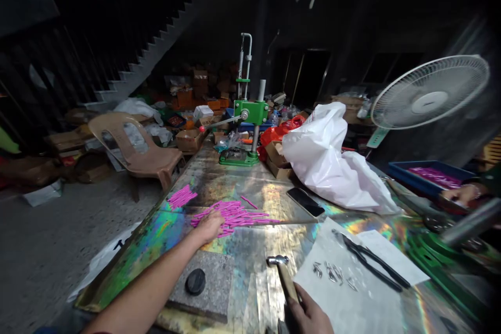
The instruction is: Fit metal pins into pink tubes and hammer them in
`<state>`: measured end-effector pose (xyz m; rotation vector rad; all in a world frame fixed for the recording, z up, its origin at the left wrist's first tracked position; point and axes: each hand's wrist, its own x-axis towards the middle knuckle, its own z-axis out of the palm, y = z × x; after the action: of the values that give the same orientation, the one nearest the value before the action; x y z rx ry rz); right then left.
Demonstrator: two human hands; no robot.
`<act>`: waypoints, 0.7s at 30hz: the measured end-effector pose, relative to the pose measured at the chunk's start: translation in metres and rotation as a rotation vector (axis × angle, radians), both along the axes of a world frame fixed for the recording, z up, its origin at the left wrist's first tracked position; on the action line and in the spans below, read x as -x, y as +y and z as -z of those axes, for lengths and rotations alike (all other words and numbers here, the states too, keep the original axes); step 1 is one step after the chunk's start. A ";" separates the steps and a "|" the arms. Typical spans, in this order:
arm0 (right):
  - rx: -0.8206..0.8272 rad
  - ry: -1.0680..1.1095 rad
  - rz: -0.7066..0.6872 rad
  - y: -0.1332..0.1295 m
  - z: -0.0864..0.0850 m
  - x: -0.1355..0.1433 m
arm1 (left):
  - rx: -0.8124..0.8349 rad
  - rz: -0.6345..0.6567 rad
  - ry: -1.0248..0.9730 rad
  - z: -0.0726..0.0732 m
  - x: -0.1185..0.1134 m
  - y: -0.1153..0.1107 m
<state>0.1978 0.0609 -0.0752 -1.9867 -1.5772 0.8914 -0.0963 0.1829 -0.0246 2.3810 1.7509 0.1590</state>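
Observation:
My left hand (211, 226) reaches into a loose pile of thin pink sticks (238, 214). Its fingers are bunched down among them, and what they grip, if anything, is hidden. A smaller, neater group of pink sticks (182, 197) lies to its left. Near the front edge, my right hand (311, 315) is closed round the wooden handle of a hammer (287, 282), with the metal head pointing away from me. Between my arms sits a grey stone block (217, 284) with a round black piece (195, 282) on top.
Pliers (376, 263) and small metal pieces (334, 272) lie on white paper (313, 302). Beyond are a phone (305, 202), a white bag (324, 167) and a green hand press (250, 112). At right, another person's hand (464, 194) is beside a blue tray (397, 169), below a fan (430, 96).

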 end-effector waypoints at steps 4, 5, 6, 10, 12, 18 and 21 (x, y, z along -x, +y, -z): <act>-0.010 -0.003 -0.010 -0.001 0.000 0.001 | -0.025 -0.028 0.027 0.005 0.001 0.000; -0.016 -0.005 -0.012 -0.001 0.000 0.001 | -0.029 -0.038 0.030 0.005 0.001 -0.001; -0.021 -0.006 -0.015 0.000 0.000 0.000 | -0.033 -0.047 0.032 0.005 0.001 -0.001; -0.002 0.035 -0.040 0.002 -0.005 -0.004 | -0.051 -0.067 0.031 -0.001 -0.002 -0.006; 0.032 0.056 -0.072 0.002 -0.008 -0.005 | -0.065 -0.061 0.025 -0.007 -0.005 -0.007; -0.025 0.003 -0.025 0.003 -0.001 0.000 | -0.102 0.020 -0.007 -0.027 -0.026 0.009; -0.016 -0.017 -0.034 0.004 0.008 0.001 | -0.097 0.061 -0.016 -0.032 -0.040 0.026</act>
<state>0.1971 0.0649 -0.0834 -1.9663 -1.6275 0.8746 -0.0560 0.2089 0.0073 2.4896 1.6984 0.2599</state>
